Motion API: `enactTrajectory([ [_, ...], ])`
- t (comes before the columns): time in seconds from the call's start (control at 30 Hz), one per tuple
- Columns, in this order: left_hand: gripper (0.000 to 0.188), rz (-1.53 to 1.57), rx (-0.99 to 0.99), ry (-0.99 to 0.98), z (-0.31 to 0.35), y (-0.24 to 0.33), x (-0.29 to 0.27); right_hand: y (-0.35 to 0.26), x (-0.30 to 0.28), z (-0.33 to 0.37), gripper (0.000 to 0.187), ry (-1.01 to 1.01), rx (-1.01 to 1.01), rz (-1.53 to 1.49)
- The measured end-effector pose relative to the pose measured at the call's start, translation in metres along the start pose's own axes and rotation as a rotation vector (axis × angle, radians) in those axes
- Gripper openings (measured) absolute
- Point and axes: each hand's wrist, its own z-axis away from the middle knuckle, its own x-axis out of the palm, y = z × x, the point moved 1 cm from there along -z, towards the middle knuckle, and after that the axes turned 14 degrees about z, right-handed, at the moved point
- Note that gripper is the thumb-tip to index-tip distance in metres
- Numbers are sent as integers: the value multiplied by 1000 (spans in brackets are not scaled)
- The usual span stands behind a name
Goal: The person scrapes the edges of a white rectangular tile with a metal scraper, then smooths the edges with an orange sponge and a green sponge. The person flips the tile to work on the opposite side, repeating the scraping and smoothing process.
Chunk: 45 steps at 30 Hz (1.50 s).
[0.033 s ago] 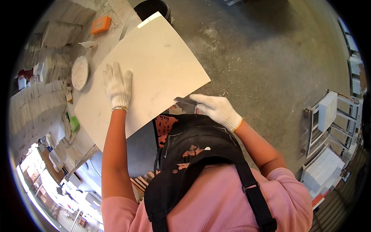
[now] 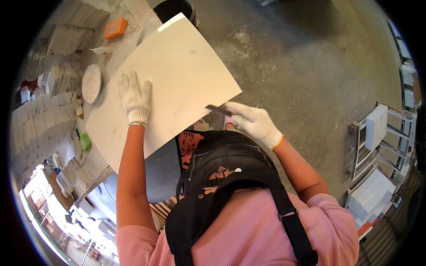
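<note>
A large thin white slab with faint grey marks lies on the worktop, its near right edge jutting out toward me. My left hand, in a white knit glove, rests flat on the slab with its fingers spread. At that near right edge, my gloved right hand grips a dark flat bar-shaped tool that looks like a file. The tool's far end meets or nearly meets the slab's edge; exact contact is unclear. My palm hides its other end.
Beyond the slab are an orange box, a dusty round dish and a black bucket. Stacks of pale tiles line the left side. A metal rack holding white pieces stands on the floor at right.
My right hand has shifted slightly to the right with the tool, which now shows at a different angle. My left hand and the slab have stayed still.
</note>
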Motion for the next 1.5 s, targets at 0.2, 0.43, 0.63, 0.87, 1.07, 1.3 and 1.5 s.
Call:
enactTrajectory([
  [0.2,71,-26,30,13,-1,-3,2,21,-59,1,26,261,426,-253],
  [0.43,69,11,44,-3,-3,-3,1,10,-34,-11,19,367,170,369],
  [0.63,69,-15,38,-20,-1,-2,1,-1,-24,-8,17,440,19,515],
  [0.87,69,-57,49,-20,0,-2,-2,-3,-20,-5,22,425,-19,560],
  [1.07,70,-39,57,-5,0,-4,0,5,-21,-9,18,428,-67,511],
  [1.3,70,-42,53,-6,2,-3,0,2,-28,-6,19,349,-102,531],
  [1.5,70,-34,50,-6,2,-3,0,9,-24,-9,20,398,-161,532],
])
